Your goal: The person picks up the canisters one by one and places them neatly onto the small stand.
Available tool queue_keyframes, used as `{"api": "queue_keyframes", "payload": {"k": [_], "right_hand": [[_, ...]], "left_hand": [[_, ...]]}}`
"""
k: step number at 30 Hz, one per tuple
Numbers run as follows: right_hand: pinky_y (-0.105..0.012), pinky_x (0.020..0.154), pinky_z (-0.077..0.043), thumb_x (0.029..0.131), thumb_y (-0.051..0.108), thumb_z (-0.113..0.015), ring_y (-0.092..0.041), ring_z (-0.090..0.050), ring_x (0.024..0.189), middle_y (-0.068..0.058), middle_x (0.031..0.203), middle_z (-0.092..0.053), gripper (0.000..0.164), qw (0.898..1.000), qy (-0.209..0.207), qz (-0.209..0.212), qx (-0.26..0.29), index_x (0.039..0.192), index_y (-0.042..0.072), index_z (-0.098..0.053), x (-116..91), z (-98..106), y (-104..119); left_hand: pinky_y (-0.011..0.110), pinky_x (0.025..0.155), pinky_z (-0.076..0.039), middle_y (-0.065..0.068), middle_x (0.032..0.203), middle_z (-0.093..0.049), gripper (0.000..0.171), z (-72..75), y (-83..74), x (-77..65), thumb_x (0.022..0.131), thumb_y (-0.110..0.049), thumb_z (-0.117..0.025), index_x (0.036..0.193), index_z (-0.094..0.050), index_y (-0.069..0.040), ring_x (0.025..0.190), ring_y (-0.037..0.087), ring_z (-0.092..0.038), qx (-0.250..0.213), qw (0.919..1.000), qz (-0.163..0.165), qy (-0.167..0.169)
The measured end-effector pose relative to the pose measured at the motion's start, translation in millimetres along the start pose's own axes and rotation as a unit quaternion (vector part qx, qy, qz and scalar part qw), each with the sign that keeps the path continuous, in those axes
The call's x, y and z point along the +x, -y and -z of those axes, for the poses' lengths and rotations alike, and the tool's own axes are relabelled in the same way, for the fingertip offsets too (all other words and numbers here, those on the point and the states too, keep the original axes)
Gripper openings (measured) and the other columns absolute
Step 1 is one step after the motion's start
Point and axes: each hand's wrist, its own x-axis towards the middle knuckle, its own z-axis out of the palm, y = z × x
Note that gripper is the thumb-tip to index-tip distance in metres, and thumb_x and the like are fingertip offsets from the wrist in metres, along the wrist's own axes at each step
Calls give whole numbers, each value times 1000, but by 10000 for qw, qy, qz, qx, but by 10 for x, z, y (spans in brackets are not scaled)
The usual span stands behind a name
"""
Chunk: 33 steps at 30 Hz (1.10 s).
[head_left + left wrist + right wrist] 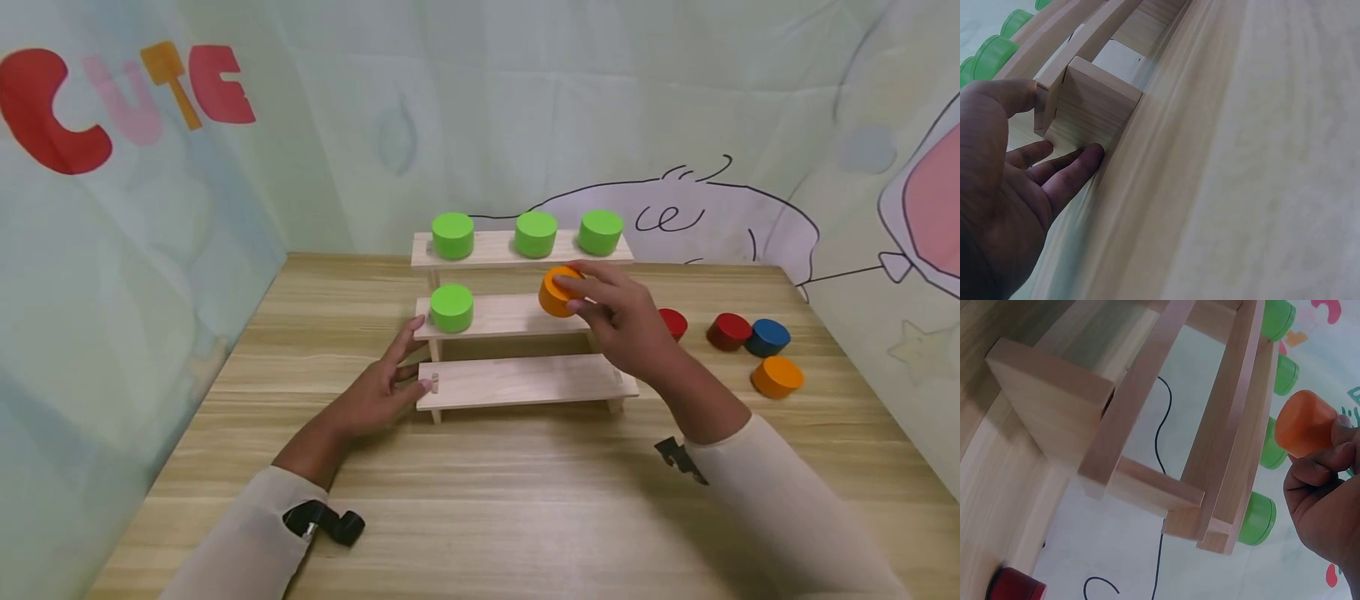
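A three-tier wooden step rack (525, 383) stands on the table. Three green discs (453, 237) sit along its top tier, and another green disc (452, 308) is on the left of the middle tier. My right hand (626, 321) pinches an orange disc (555, 293) between thumb and fingers, tilted above the middle tier; the right wrist view also shows this orange disc (1300, 425). At the rack's left end, my left hand (375, 396) touches the tier ends. In the left wrist view its thumb meets a board's end, with the fingers (1075, 178) loosely extended by the side panel.
Right of the rack lie a red disc (729, 332), a blue disc (768, 337) touching it, and an orange disc (777, 377). Another red disc (674, 323) is partly hidden behind my right hand. A printed cloth (465, 117) hangs behind the table.
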Motion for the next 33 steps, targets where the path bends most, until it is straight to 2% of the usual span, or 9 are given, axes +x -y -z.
{"api": "queue_keyframes", "payload": {"k": [7,15,28,33], "right_hand": [[-12,77,-54,101,-3,-73,-34,-68,125,-16,154,-63,40,9995,199,-225,32,139,6,-75,42,-105,35],[-20,79,-59,101,3,-75,-31,-73,120,-14,156,-63,38,9985,401,-359,-100,139,8,-75,102,-227,46],[-36,83,-63,102,5,-75,-33,-70,128,-15,157,-63,39,9953,696,-630,-221,141,8,-74,178,-306,86],[-37,84,-63,103,7,-75,-35,-70,129,-16,156,-63,38,9944,749,-689,-294,141,8,-74,188,-330,85]], "left_hand": [[62,107,-59,26,178,-26,93,0,7,6,111,-20,-64,175,-1,-43,151,58,-49,23,10000,18,3],[62,105,-61,30,177,-26,92,10,27,11,111,-18,-63,176,-1,-39,149,60,-49,37,10000,-63,16],[63,106,-60,28,178,-26,92,7,16,10,111,-19,-64,175,-3,-41,150,59,-49,30,10000,0,15],[63,106,-60,29,177,-26,91,5,10,6,112,-19,-63,175,-2,-41,150,60,-49,5,10000,-28,29]]}}
